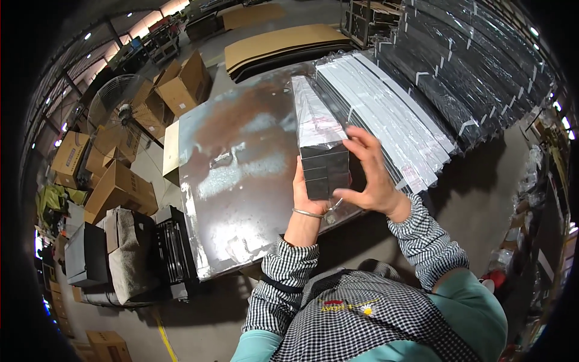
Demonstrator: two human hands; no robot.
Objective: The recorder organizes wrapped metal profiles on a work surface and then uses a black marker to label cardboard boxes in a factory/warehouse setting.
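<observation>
A long stack of flat panels (325,172), with dark ends and a white upper face partly under clear film, points away from me over the metal-topped table. My left hand (303,192) grips its near end from the left and below; most of those fingers are hidden behind it. At the right side of that end is my right hand (375,175), fingers spread and thumb apart in a wide curve. Its fingertips are close to the stack's upper right edge, and whether they touch cannot be made out. A bracelet (310,212) circles my left wrist.
More white film-wrapped panels (386,108) lie on the table's right, beside tall dark wrapped stacks (464,66). The worn table top (235,199) spreads left. Brown sheets (283,48) lie beyond. A fan (125,112), cardboard boxes (123,190) and a cloth-draped stack (129,253) stand left.
</observation>
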